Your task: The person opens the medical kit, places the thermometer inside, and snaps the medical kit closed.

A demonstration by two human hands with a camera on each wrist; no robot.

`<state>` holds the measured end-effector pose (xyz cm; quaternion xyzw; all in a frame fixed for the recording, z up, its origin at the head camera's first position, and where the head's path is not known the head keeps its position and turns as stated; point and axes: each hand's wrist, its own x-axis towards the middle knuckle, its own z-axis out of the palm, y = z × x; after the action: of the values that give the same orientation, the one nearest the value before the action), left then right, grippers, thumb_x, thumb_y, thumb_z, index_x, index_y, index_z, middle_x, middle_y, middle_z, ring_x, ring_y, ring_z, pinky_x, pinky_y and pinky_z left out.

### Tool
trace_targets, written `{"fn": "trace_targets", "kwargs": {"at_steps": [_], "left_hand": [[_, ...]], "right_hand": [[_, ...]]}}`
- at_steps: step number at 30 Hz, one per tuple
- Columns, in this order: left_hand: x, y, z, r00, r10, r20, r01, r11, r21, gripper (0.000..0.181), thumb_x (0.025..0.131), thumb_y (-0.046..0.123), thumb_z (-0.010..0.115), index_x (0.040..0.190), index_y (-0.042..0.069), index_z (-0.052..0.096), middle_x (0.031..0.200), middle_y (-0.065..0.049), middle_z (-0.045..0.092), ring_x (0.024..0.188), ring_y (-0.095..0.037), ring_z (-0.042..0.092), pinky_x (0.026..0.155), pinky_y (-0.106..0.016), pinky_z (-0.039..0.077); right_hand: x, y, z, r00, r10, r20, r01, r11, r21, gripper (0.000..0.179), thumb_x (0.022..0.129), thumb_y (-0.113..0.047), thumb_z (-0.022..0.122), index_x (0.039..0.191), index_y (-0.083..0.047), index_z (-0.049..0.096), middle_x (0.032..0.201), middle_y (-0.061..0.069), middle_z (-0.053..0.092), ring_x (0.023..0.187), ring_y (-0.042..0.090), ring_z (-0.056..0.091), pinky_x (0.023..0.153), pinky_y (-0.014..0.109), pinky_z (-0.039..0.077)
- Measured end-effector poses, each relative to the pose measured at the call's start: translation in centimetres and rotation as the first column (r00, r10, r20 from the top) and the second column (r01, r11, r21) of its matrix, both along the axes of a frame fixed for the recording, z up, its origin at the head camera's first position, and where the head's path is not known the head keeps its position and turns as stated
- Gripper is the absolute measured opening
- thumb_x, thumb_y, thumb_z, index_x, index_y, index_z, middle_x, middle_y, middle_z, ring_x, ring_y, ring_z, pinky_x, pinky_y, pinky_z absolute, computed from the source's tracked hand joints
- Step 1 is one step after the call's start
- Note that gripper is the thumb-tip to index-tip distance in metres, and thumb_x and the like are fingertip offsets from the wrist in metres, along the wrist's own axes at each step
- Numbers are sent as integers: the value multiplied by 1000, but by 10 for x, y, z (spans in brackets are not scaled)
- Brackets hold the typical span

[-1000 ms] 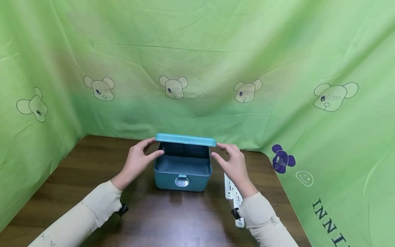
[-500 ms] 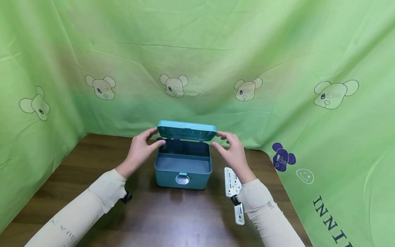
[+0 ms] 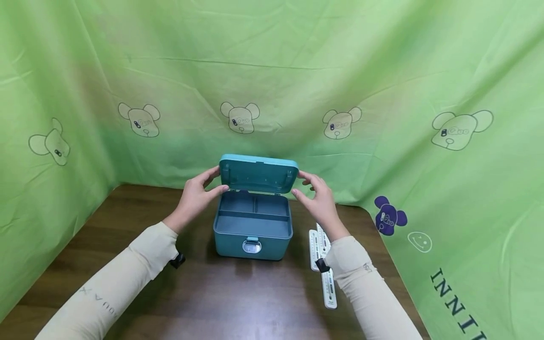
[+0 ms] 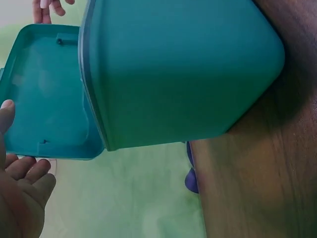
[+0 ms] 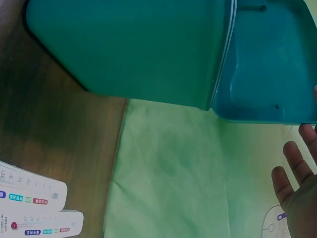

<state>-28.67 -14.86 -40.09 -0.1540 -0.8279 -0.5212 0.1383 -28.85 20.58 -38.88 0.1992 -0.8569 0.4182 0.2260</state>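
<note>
A teal storage box [image 3: 250,249] stands on the table with its hinged lid [image 3: 259,175] raised and leaning back. Inside the box shows a divided tray [image 3: 253,224] with nothing in it. My left hand [image 3: 195,197] touches the lid's left edge with its fingertips, thumb on the inner side. At the opposite edge my right hand [image 3: 319,200] touches the lid with outstretched fingers, thumb apart from them. A metal-faced latch [image 3: 251,246] sits on the box's front. In the right wrist view, the right fingers [image 5: 297,161] are spread just beyond the lid.
Several white thermometers [image 3: 329,288] lie on the wooden table [image 3: 238,302] to the right of the box, partly under my right forearm. Green printed cloth [image 3: 289,85] hangs close behind the table and along both sides.
The lid has swung up and back from nearly level to steeply raised, showing its underside and the box's divided interior. Both hands have risen along with it.
</note>
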Motion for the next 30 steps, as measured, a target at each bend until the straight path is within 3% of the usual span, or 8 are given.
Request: {"fn": "trace_targets", "kwargs": {"at_steps": [8, 14, 22, 30], "left_hand": [[-10, 0, -8, 1000, -7, 23, 7, 1000, 3, 72, 94, 37, 76, 156, 19, 45, 153, -7, 54, 143, -26, 49, 116, -46, 42], [-18, 2, -12, 997, -20, 81, 20, 1000, 5, 74, 94, 32, 76, 159, 20, 41, 157, -8, 49, 146, -27, 45, 117, -47, 41], [-24, -1, -23, 978, -35, 204, 60, 992, -115, 86, 94, 18, 77, 164, 23, 27, 167, -7, 29, 152, -37, 30, 120, -54, 32], [-28, -8, -31, 958, -86, 274, 136, 977, -167, 96, 92, 17, 79, 165, 32, 18, 170, -3, 22, 156, -34, 22, 123, -57, 26]], "right_hand": [[-12, 2, -10, 999, 28, 33, -29, 999, 31, 67, 90, -18, 81, 151, -17, 52, 147, 7, 57, 120, 28, 55, 100, 47, 43], [-19, 2, -20, 998, 32, 48, -34, 998, 52, 75, 89, -19, 82, 155, -18, 47, 151, 7, 53, 121, 29, 53, 100, 52, 44], [-23, 4, -37, 995, 18, 94, -34, 986, 163, 83, 87, -25, 84, 158, -14, 41, 154, 13, 49, 122, 34, 54, 103, 60, 45], [-24, 8, -49, 980, 23, 198, -63, 978, 197, 90, 87, -29, 84, 161, -19, 34, 161, 12, 41, 132, 38, 51, 110, 63, 40]]}}
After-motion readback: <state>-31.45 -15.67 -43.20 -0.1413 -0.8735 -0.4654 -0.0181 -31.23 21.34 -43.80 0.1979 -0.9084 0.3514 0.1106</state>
